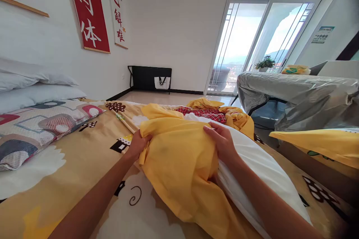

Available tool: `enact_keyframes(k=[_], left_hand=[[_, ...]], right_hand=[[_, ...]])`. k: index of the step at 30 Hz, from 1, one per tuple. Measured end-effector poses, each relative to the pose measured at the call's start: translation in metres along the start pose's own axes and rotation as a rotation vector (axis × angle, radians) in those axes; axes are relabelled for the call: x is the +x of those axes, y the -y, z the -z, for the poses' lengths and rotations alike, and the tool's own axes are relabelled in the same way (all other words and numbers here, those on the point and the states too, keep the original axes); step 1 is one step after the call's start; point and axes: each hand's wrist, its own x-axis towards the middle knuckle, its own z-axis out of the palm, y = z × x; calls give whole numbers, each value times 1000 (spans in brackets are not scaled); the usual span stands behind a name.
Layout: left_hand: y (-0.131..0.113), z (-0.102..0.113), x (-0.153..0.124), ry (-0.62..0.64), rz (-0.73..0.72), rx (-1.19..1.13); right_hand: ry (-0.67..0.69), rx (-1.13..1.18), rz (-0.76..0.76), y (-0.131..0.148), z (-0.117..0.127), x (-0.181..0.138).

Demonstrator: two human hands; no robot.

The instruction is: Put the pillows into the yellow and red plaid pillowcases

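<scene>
A plain yellow cloth, perhaps a pillowcase or a garment, hangs in loose folds between my hands over the bed. My left hand pinches its upper left edge, thumb on the near side. At the upper right, my right hand grips the same cloth, fingers bent behind it. To the right, partly under the cloth and my right forearm, lies a white quilt or sheet. Beyond it are a red checked cloth and a crumpled yellow patterned cloth.
The patterned bedspread spreads beneath everything. A patterned pillow and white pillows lie at left. A plastic-covered table stands at right, near a yellow cushion or fabric edge. A black folded frame leans against the far wall.
</scene>
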Motion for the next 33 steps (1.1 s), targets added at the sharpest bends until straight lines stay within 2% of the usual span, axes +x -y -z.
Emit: enact_keyframes(k=[3, 6, 8, 10, 12, 14, 17, 20, 23, 25, 26, 28, 30, 33], left_hand=[[-27, -8, 45, -77, -168, -29], [-26, -4, 73, -90, -183, -67], [-4, 9, 78, -48, -81, -77], [29, 31, 75, 51, 87, -74], [61, 58, 67, 163, 252, -68], [83, 81, 60, 258, 375, -62], [93, 96, 56, 365, 482, -43], [85, 87, 58, 401, 486, -58], [67, 73, 57, 370, 423, -135], [51, 65, 53, 352, 385, -194], [43, 61, 51, 347, 368, -220], [29, 56, 45, 336, 335, -271], [21, 52, 40, 321, 317, -351], [19, 51, 38, 301, 320, -451]], right_hand=[[-131, -74, 137, 5, 21, 7], [-92, -437, 153, -20, 28, 19], [34, -799, 116, -53, 20, 28], [184, -1066, 70, -89, 4, 34], [246, -1152, 68, -116, -15, 38], [253, -1200, 82, -127, -27, 40], [281, -1369, 77, -114, -31, 43], [365, -1527, -1, -78, -32, 42], [342, -1681, -47, -31, -57, 35], [253, -1691, 92, -4, -87, 30], [234, -1623, 155, 5, -103, 29], [269, -1445, 218, 11, -132, 28], [331, -1252, 230, -1, -148, 31], [380, -922, 258, -42, -148, 39]])
